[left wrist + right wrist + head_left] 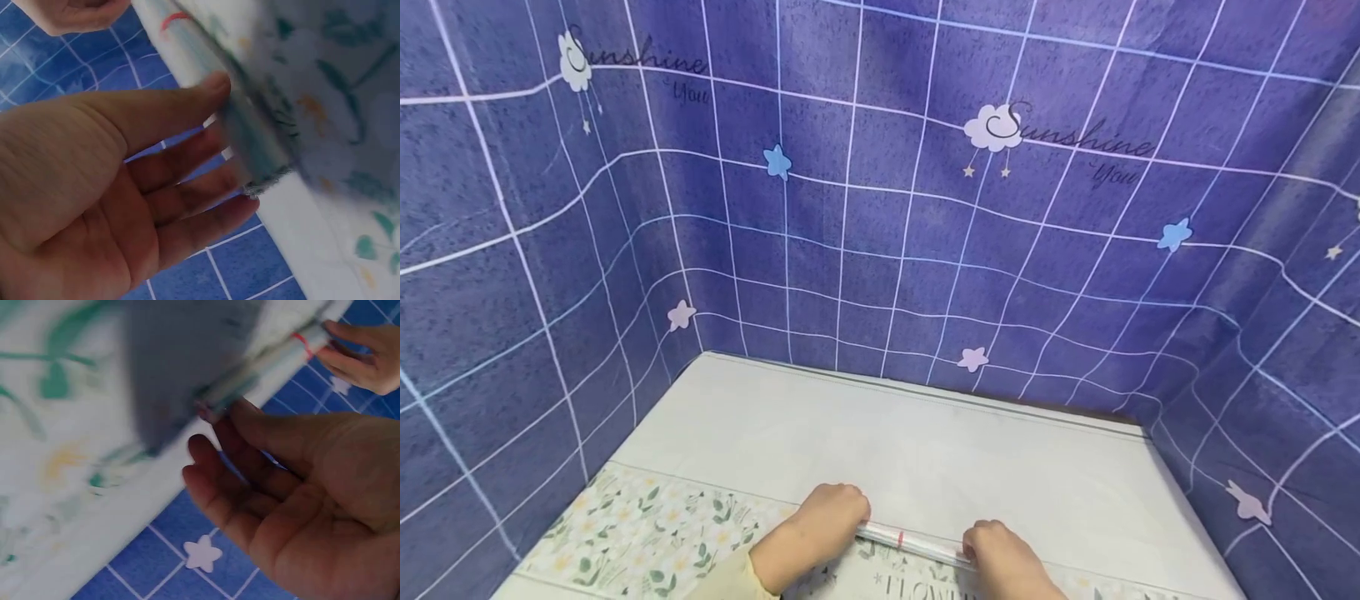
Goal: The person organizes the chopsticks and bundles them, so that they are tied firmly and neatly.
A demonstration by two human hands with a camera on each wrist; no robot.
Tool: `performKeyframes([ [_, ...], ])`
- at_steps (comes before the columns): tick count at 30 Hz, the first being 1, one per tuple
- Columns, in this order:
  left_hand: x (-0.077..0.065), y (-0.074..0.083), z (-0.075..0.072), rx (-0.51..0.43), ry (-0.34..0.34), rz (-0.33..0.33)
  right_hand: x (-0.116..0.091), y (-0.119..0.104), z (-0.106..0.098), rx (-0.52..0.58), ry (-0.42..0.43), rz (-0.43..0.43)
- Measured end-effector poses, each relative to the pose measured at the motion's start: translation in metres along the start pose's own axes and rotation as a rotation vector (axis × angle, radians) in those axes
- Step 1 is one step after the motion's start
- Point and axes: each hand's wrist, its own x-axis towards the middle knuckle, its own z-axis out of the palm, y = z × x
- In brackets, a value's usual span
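A thin, pale, shiny roll (pixel 932 548) with a red band (pixel 900 538) round its middle spans both hands in the head view. My left hand (pixel 820 525) pinches its left end. At the other end, my right hand (pixel 1006 562) grips it between thumb and fingers. Up close in the left wrist view, the roll (pixel 250 134) looks bluish, its tip has a rough, dark edge, and the thumb presses on its side. The right wrist view has the roll (pixel 269 369) slanting up from the right fingertips towards the left hand.
Under the hands lies a white table (pixel 887 442) with a floral-printed cloth (pixel 647 525) across its near part. Blue-purple grid-patterned curtains (pixel 880 208) with stars and clouds enclose the table at the back, left and right.
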Motion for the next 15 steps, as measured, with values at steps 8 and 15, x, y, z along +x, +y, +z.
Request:
performKeyframes([
  [8,-0.004,-0.012,0.003,-0.101,-0.045,-0.070,0.000,0.009,0.004,-0.030,-0.007,0.045],
  [15,-0.006,-0.007,-0.003,-0.110,-0.049,-0.051,0.000,0.013,0.009,-0.088,0.017,0.003],
])
